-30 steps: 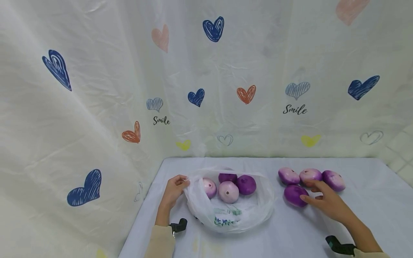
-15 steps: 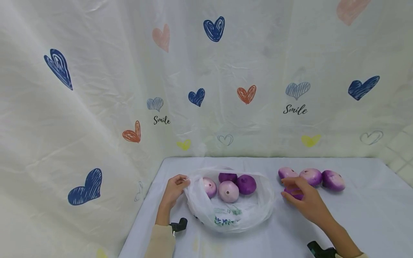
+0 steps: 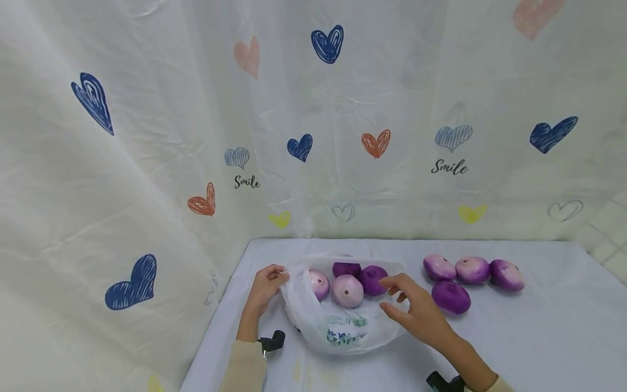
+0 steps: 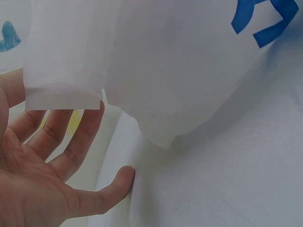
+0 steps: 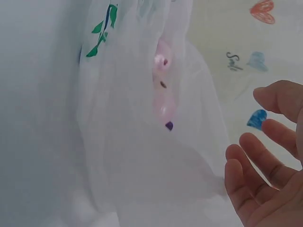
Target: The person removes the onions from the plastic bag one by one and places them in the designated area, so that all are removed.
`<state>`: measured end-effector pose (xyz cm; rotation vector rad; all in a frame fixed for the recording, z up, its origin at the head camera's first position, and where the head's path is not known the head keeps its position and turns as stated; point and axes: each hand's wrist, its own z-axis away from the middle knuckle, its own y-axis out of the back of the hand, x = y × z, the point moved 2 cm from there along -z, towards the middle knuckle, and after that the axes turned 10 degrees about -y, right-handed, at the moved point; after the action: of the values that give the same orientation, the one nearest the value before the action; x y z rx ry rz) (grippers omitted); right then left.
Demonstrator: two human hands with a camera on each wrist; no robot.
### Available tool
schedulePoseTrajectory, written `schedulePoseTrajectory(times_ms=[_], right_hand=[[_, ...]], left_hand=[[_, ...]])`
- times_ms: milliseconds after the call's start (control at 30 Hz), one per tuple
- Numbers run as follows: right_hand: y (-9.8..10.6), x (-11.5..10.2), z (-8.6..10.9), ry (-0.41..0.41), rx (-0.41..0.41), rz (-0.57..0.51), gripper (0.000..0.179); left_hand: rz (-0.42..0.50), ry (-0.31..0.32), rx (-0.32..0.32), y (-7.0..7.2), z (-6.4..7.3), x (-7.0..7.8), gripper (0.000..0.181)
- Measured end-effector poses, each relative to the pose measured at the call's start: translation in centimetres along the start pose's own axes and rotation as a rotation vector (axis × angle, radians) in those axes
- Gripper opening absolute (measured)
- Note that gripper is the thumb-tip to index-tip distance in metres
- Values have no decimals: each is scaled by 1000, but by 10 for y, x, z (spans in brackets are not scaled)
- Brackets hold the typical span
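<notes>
Heart-printed sheeting point(image 3: 406, 98) backs a white tabletop point(image 3: 539, 337). The left grip point(image 3: 264, 288) pinches a plastic bag point(image 3: 313, 326) at its ten o'clock; the right grip point(image 3: 413, 307) is wide at its three o'clock, contact unclear. From the right grip, bagged onions point(image 3: 347, 291) lie toward ten, loose onions point(image 3: 450, 297) toward two.

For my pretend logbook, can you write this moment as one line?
left hand: grips bag | right hand: empty, at bag's right side | onions: four seen in bag, four on table
</notes>
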<state>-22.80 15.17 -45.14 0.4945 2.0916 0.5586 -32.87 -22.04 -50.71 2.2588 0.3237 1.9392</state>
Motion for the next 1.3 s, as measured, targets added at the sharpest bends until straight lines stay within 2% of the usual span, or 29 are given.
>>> schedulePoseTrajectory(times_ms=[133, 400, 500, 667, 767, 1067, 1300], right_hand=[[-15, -5, -8, -22, -43, 1, 49], [-53, 2, -21, -202, -223, -10, 58], [-66, 4, -25, -238, -218, 38, 63], [-80, 4, -30, -266, -132, 180, 66], [-86, 3, -34, -288, -114, 217, 66], [-100, 6, -35, -292, -199, 283, 69], [-103, 8, -34, -294, -254, 225, 72]], left_hand=[[-3, 0, -4, -1, 0, -1, 20], [6, -7, -4, 0, -1, -2, 20], [9, -7, -4, 1, -1, -2, 21], [3, 3, 1, 1, 1, -2, 21], [5, 0, -4, 1, 0, -2, 21], [23, 1, -8, -1, -2, -1, 20], [20, -10, -7, 0, -2, -1, 20]])
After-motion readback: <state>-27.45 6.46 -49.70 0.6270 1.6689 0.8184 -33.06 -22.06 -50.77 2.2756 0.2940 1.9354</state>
